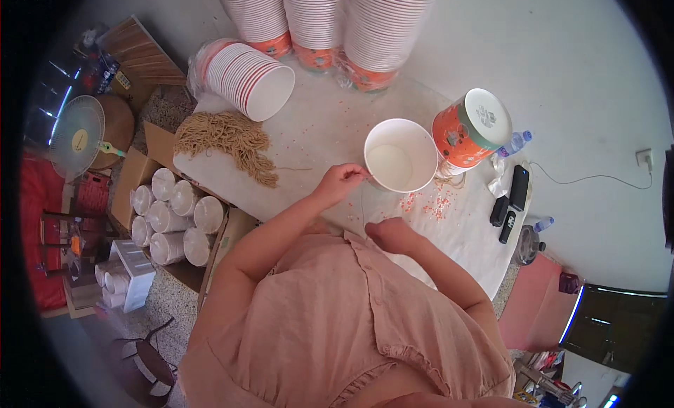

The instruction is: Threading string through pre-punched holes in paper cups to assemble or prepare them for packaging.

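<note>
Bucket [400,155] mouth up on tabletop [316,117], nearer right edge than left; axis looked near upright. Left hand [342,183] nearer, at bucket's left side, pinching, seemingly on string [363,207]. Right hand [393,234] clenched toward near edge, apparently on string too; grip partly hidden.

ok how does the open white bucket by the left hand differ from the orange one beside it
The open bucket stands mouth up, while the orange bucket is upside down, base up. The open bucket shows mainly its plain white inside; the orange bucket shows its patterned side, green band and white base. The left hand is at the open bucket's rim; no hand is at the orange bucket. Both are round.
</note>
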### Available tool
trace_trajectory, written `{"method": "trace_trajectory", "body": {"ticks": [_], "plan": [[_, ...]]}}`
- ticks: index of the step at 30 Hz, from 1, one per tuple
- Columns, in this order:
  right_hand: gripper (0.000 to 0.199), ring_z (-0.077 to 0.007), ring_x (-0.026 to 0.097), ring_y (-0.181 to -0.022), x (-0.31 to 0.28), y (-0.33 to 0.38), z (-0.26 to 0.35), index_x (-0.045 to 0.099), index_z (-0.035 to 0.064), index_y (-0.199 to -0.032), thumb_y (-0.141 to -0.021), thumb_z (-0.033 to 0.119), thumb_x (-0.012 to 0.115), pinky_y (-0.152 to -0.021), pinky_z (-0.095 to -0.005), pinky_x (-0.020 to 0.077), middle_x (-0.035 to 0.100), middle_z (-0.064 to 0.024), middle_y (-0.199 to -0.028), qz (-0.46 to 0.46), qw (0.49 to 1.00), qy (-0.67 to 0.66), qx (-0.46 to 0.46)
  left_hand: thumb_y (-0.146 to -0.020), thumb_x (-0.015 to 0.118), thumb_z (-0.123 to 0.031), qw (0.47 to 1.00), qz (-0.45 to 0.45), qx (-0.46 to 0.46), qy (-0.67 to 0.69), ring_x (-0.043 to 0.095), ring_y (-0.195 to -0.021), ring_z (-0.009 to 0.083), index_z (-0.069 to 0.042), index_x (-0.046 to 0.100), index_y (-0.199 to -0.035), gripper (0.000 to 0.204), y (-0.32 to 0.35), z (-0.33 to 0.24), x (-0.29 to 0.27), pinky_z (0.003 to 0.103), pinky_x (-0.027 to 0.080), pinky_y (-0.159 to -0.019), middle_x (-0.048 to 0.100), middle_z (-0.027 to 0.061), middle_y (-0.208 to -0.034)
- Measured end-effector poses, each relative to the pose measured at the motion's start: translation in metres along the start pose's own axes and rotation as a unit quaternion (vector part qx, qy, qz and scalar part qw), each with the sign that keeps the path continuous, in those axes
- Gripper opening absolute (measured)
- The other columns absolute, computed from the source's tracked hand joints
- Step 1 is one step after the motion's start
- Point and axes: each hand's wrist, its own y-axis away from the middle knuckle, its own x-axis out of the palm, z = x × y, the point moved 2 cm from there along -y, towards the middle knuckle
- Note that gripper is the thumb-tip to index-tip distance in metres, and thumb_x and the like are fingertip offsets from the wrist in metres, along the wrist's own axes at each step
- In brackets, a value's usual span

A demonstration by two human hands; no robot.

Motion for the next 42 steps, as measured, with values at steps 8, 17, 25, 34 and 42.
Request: {"method": "trace_trajectory", "body": {"ticks": [8,17,25,34,42], "plan": [[0.005,-0.0039,0.045,-0.060,-0.119,0.038,-0.004,0.059,0.0010,-0.094,-0.093,0.004,0.055,-0.053,-0.0231,0.0396,0.054,0.0006,-0.067,-0.292,0.879,-0.374,0.059,-0.087,0.058,-0.006,0.980,-0.035,0.088,-0.177,0.058,-0.071,0.0112,-0.001,0.061,-0.103,0.017,0.038,-0.008,-0.001,0.028,0.049,-0.065,0.063,0.0075,-0.082],[0.007,-0.0017,0.044,-0.065,-0.137,0.032,-0.010,0.060,0.0012,-0.098,-0.095,0.003,0.054,-0.057,-0.0188,0.0350,0.053,0.0040,-0.075,-0.351,0.835,-0.421,0.052,-0.086,0.063,-0.013,0.961,0.072,0.148,-0.220,0.059,-0.068,0.0174,-0.007,0.057,-0.120,0.035,0.027,-0.044,0.044,0.031,0.049,-0.063,0.062,0.0074,-0.084],[0.023,-0.0026,0.044,-0.056,-0.132,0.051,-0.015,0.060,0.0016,-0.116,-0.095,0.007,0.052,-0.048,-0.0182,0.0314,0.051,0.0039,-0.068,-0.313,0.768,-0.551,0.096,-0.082,0.064,-0.011,0.942,-0.081,0.120,-0.302,0.061,-0.071,0.0237,-0.003,0.062,-0.096,0.017,-0.023,-0.061,-0.035,0.036,0.050,-0.066,0.062,0.0121,-0.084],[0.024,-0.0095,0.055,-0.056,-0.124,0.028,0.002,0.056,0.0010,-0.118,-0.096,0.005,0.048,-0.052,-0.0221,0.0431,0.062,-0.0051,-0.074,-0.227,0.758,-0.610,0.034,-0.083,0.061,-0.006,0.876,-0.159,0.195,-0.411,0.063,-0.081,0.0309,-0.006,0.062,-0.106,0.024,-0.058,-0.072,-0.054,0.040,0.051,-0.070,0.065,0.0147,-0.093],[0.027,-0.0173,0.062,-0.064,-0.137,0.003,-0.006,0.049,-0.0015,-0.121,-0.096,0.007,0.046,-0.062,-0.0276,0.0504,0.065,-0.0100,-0.081,-0.263,0.684,-0.681,0.013,-0.096,0.052,-0.023,0.986,0.105,-0.045,0.125,0.062,-0.075,0.0145,-0.007,0.063,-0.103,0.021,-0.006,-0.106,0.004,0.026,0.048,-0.063,0.066,0.0038,-0.102]]}}
